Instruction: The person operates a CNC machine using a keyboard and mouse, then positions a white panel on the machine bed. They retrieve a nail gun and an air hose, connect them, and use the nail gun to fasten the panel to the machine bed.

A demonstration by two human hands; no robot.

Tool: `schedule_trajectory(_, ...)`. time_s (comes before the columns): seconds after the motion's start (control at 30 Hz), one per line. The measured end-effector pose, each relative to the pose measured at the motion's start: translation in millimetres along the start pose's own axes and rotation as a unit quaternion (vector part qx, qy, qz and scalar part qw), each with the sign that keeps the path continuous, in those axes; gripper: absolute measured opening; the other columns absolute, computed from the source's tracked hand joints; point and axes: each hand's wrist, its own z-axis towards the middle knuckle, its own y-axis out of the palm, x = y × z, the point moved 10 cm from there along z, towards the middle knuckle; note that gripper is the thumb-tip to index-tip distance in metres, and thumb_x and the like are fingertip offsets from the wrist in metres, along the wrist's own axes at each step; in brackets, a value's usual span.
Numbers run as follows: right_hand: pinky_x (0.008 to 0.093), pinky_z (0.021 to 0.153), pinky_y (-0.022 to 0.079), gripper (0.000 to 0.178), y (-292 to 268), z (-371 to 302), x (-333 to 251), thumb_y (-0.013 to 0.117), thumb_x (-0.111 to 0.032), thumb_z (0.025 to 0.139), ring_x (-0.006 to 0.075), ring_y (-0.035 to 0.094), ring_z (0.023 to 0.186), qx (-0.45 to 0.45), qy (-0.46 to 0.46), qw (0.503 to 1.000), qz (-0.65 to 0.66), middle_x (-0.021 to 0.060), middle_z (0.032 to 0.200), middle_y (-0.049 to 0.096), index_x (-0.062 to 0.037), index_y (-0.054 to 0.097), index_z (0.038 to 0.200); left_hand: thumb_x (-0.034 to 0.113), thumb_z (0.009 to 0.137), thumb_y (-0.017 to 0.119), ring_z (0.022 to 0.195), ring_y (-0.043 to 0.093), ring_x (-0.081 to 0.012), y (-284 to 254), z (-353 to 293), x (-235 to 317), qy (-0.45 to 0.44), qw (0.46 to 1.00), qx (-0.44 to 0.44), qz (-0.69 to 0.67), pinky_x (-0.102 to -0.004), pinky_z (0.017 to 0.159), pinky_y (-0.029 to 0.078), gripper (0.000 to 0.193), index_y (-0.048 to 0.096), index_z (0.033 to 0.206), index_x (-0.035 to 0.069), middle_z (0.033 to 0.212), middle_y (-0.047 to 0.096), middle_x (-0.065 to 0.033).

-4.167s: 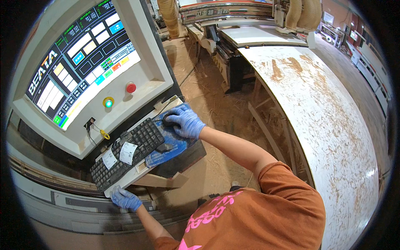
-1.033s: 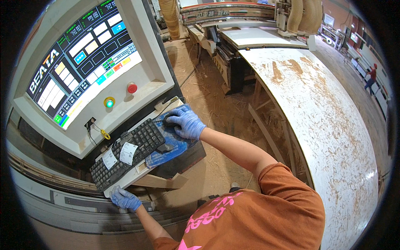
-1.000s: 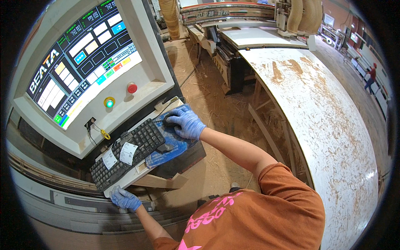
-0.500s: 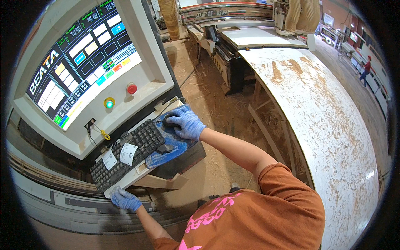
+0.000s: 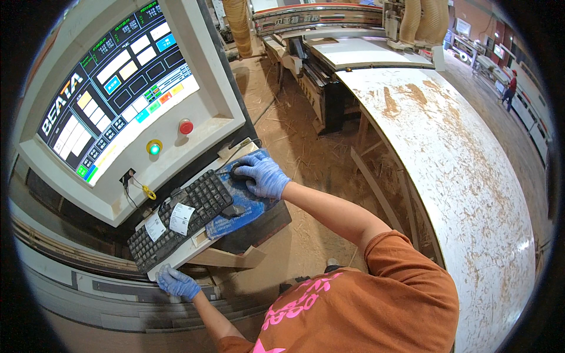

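My right hand (image 5: pixel 266 175), in a blue glove, is curled over a black computer mouse (image 5: pixel 240 172). The mouse rests on a blue, dusty mouse pad (image 5: pixel 250 207). With its fingers bent round the near left corner, my left hand (image 5: pixel 178 282), gloved alike, grips the pale keyboard shelf (image 5: pixel 191 248). Between the hands lies a dusty black keyboard (image 5: pixel 203 197), touched by neither. Two white labels (image 5: pixel 182 217) lie across its keys. Above the shelf, a lit control screen (image 5: pixel 115 91) shows rows of boxes in a grey console.
On the console front sit a red mushroom button (image 5: pixel 186 126) and a lit green button (image 5: pixel 154 147). To the right stretches a long white panel (image 5: pixel 453 176) strewn with wood chips, before a cutting machine (image 5: pixel 329 20). Another person (image 5: pixel 510 90) stands far off at right.
One white box on the screen has turned peach, and digits at its top differ. The distant person has shifted slightly away. Both my hands keep their places.
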Motion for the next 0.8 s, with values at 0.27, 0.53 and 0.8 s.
schedule_trajectory(0.27, 0.0435, 0.099, 0.039, 0.038, 0.0, -0.7, 0.3, 0.068, -0.011, 0.065, 0.033, 0.052, 0.109, 0.0, 0.005, 1.0, -0.012, 0.0095, 0.116, 0.06, -0.0159, 0.068, 0.102, 0.026, 0.097, 0.044, 0.096, 0.057, -0.0319, -5.0, 0.2, 4.6, 0.025, 0.999, 0.033, 0.006, -0.0449, 0.09, 0.043, 0.033, 0.063, 0.088, 0.0, 0.095, 0.065, -0.0137)
schedule_trajectory(0.53, 0.0433, 0.1, 0.039, 0.038, 1.1, -0.8, 0.8, 0.068, -0.011, 0.066, 0.033, 0.052, 0.11, -0.006, 0.005, 1.0, -0.014, 0.0091, 0.118, 0.059, -0.0159, 0.068, 0.103, 0.025, 0.097, 0.044, 0.095, 0.056, -0.0317, -5.3, 1.5, 6.1, 0.026, 0.999, 0.033, -0.005, -0.045, 0.089, 0.044, 0.033, 0.062, 0.086, -0.001, 0.093, 0.064, -0.0138)
schedule_trajectory(0.8, 0.0439, 0.1, 0.039, 0.038, 0.8, 0.1, 0.3, 0.068, -0.011, 0.066, 0.0331, 0.052, 0.11, -0.01, 0.002, 1.0, -0.019, 0.0093, 0.117, 0.059, -0.0157, 0.068, 0.103, 0.023, 0.097, 0.045, 0.092, 0.058, -0.0306, -4.3, 1.1, 4.7, 0.026, 0.999, 0.034, -0.012, -0.0437, 0.088, 0.045, 0.032, 0.062, 0.085, -0.001, 0.092, 0.064, -0.0135)
